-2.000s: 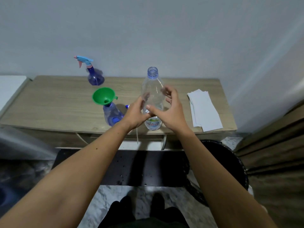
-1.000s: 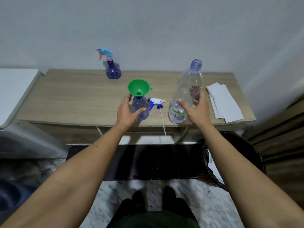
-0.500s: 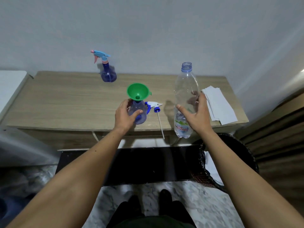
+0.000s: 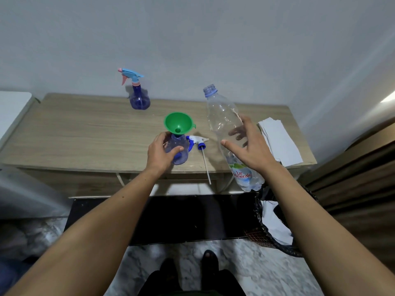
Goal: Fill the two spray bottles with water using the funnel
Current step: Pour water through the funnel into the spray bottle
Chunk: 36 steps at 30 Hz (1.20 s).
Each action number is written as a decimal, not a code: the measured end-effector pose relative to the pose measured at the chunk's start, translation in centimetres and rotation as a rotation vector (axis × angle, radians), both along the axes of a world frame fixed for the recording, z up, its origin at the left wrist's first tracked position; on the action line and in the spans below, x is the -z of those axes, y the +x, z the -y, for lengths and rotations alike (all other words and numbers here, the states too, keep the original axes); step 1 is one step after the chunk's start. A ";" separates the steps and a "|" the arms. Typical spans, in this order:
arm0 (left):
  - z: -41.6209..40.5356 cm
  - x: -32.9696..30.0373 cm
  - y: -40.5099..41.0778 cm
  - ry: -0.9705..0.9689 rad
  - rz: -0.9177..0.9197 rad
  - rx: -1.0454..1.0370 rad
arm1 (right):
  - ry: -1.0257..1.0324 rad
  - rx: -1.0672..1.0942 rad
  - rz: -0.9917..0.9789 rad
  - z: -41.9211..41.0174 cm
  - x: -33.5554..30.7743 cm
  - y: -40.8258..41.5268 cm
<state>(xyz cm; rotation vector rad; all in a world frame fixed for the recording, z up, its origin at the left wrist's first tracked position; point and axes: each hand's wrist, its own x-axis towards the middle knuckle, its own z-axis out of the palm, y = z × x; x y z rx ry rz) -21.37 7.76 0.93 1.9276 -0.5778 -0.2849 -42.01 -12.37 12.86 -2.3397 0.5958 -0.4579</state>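
Left hand (image 4: 159, 153) covers the near-left side of the open spray bottle (image 4: 179, 149); right hand's fingers (image 4: 236, 131) show blurred through the water bottle (image 4: 229, 133); water level indiscernible

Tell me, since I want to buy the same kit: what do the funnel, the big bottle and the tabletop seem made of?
Funnel: likely plastic, uniformly green with a soft sheen. Water bottle: thin clear plastic, since fingers show through its ribbed wall. Table: wood-look top, matt with printed-looking grain, possibly laminate.

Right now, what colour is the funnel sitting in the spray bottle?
Green. The funnel shows plainly in the head view, seated in the spray bottle.
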 end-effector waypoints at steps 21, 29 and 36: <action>-0.3 -0.3 -0.1 -0.040 0.007 0.022 | -0.372 -0.182 -0.325 0.9 -2.5 0.1; -0.4 -0.1 -0.1 -0.034 0.003 0.026 | -0.458 -0.211 -0.393 1.4 -3.5 0.5; -0.4 -0.2 -0.2 -0.035 0.005 0.022 | -0.458 -0.195 -0.425 1.4 -4.0 0.6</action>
